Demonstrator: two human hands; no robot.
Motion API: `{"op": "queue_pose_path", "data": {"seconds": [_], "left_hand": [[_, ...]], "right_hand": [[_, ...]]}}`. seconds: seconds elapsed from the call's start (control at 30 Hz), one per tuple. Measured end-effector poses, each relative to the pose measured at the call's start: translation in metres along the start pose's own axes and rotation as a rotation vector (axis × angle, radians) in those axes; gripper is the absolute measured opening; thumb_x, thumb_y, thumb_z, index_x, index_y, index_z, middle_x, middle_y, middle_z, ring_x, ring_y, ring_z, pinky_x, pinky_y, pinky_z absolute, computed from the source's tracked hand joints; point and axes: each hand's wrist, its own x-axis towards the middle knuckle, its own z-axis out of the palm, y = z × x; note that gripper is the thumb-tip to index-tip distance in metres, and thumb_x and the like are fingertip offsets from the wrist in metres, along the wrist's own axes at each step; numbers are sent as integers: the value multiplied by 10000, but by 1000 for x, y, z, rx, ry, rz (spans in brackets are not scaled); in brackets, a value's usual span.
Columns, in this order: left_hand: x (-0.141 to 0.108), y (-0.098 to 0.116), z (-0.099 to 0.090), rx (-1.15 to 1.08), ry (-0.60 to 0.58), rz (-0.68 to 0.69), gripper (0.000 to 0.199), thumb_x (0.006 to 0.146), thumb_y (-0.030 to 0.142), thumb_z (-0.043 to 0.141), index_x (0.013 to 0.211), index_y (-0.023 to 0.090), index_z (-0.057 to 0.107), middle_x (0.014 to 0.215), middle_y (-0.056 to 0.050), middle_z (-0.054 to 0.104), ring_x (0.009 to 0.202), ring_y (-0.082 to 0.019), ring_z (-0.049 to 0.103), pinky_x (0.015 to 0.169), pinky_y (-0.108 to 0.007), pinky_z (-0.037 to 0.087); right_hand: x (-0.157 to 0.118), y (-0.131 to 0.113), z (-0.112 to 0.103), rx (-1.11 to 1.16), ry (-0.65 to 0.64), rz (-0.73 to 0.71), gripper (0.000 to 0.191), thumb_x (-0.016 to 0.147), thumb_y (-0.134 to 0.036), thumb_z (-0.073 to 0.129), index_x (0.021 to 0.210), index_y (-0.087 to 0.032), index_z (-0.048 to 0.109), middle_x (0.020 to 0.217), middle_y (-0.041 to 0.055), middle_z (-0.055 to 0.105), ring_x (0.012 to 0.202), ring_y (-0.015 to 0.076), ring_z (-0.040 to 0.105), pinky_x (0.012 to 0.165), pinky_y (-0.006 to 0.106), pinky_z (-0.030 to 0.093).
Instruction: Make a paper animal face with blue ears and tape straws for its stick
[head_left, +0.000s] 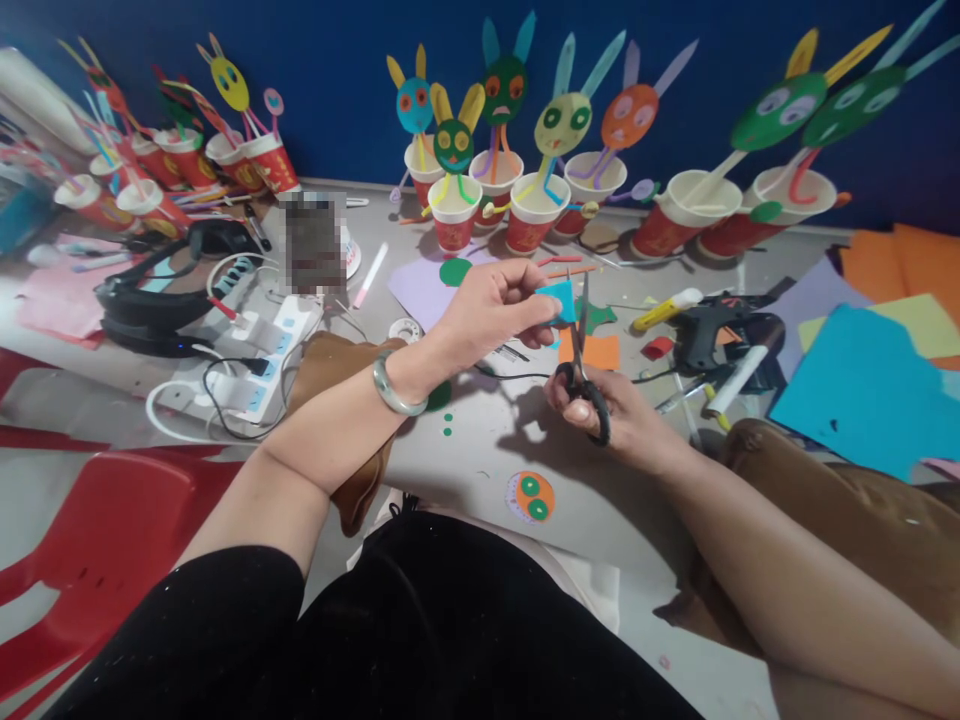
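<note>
Blue paper (559,303), a small piece, is pinched in the left hand's (491,308) grip above the tabletop (465,485). Beside its edge stand the slightly parted blades of black-handled scissors (577,369), wrapped in the right hand's (613,402) grip. Because the left hand sits so near the blades, a slip could nick skin; if the paper twists, the cut may run crooked.

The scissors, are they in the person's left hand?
No, the right hand holds the scissors; the left hand holds blue paper.
</note>
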Motion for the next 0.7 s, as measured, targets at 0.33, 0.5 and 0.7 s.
{"op": "queue_pose_path", "data": {"seconds": [0.33,0.5,0.7], "left_hand": [[-1,-2,-1,-10,-32,-9,331,869,342,870,813,201,575,675,32,702,619,-100,709,635,-242,600],[0,-3,-1,-17,-31,-13,328,869,346,869,821,198,581,689,28,708,622,-97,702,637,-241,590],[0,-3,0,-16,-13,-25,319,873,302,867,813,193,573,705,26,708,613,-97,697,654,-258,595]], "right_hand": [[0,-1,1,21,17,20,798,705,-994,678,730,-208,547,669,-2,515,632,139,416,591,300,318],[1,1,1,34,28,30,792,696,-983,701,725,-207,548,653,-10,510,623,134,406,588,297,312],[2,0,1,37,18,32,787,700,-978,705,718,-207,547,643,-12,504,612,130,399,581,297,314]]}}
